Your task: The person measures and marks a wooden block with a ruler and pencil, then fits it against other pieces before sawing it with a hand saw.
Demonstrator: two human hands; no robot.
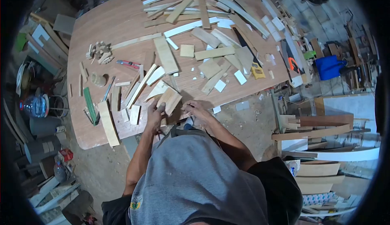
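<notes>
At the table's front edge, my left hand [155, 114] is closed on a small pale wooden block [170, 99], thumb lying on its near side. My right hand [196, 109] is just right of the block, fingers curled together; whether something small is between them is too small to make out. Beyond the block lies a pale curved wood offcut [157, 89]. Thin wood strips [141, 86] and a small white-topped piece [135, 114] are left of my left hand.
A wooden table [91, 34] carries many boards and offcuts. A yellow-handled handsaw [257, 71] rests at the right, near an orange-handled saw [293, 64]. At the left are a green strip [89, 105], a roll of tape [98, 79] and an overhanging board [108, 123].
</notes>
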